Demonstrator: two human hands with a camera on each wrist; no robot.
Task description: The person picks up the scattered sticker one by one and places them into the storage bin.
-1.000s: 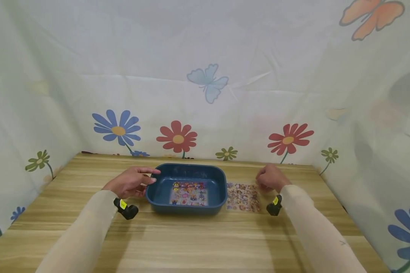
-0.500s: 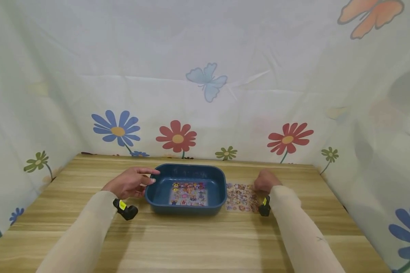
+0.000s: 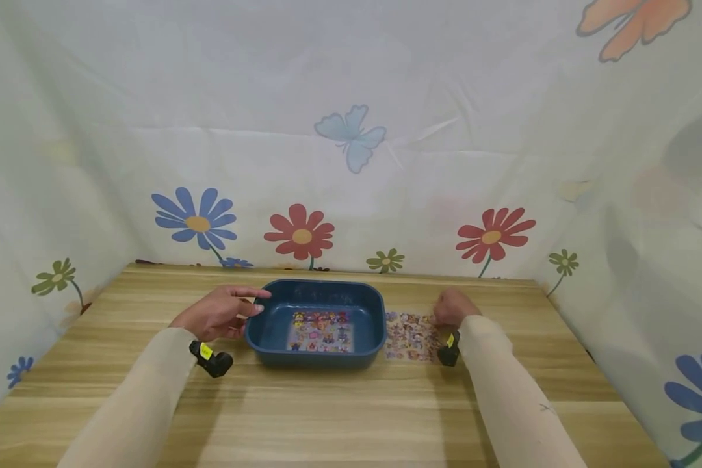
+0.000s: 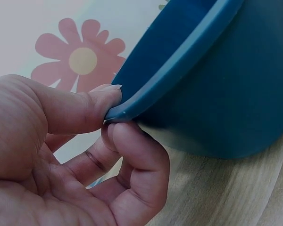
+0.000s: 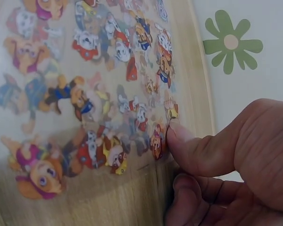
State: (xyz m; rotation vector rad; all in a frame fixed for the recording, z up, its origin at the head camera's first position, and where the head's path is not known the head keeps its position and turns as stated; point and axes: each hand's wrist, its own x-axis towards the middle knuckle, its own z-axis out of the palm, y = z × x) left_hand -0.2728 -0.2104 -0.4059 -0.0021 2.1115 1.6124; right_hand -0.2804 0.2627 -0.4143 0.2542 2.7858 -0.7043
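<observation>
A dark blue rectangular basin (image 3: 316, 359) sits on the wooden table. My left hand (image 3: 213, 313) pinches the rim at its left end; in the left wrist view the thumb (image 4: 92, 110) lies over the lip and curled fingers press from beneath. Inside the basin lies a clear sheet of cartoon stickers (image 3: 322, 331). Just right of the basin, a second clear sticker sheet (image 3: 409, 337), printed with cartoon dogs, lies on the table. My right hand (image 3: 455, 308) pinches its right edge, with the thumb (image 5: 198, 150) on top and the fingertips below, partly hidden.
The wooden table (image 3: 327, 416) runs back to a white curtain (image 3: 351, 78) with printed flowers and butterflies, which also stands at both sides. A small black camera is strapped to each wrist.
My right hand has shifted left onto the edge of the sticker sheet and now pinches it. The left hand stays at the basin's rim. The head view has shifted slightly.
</observation>
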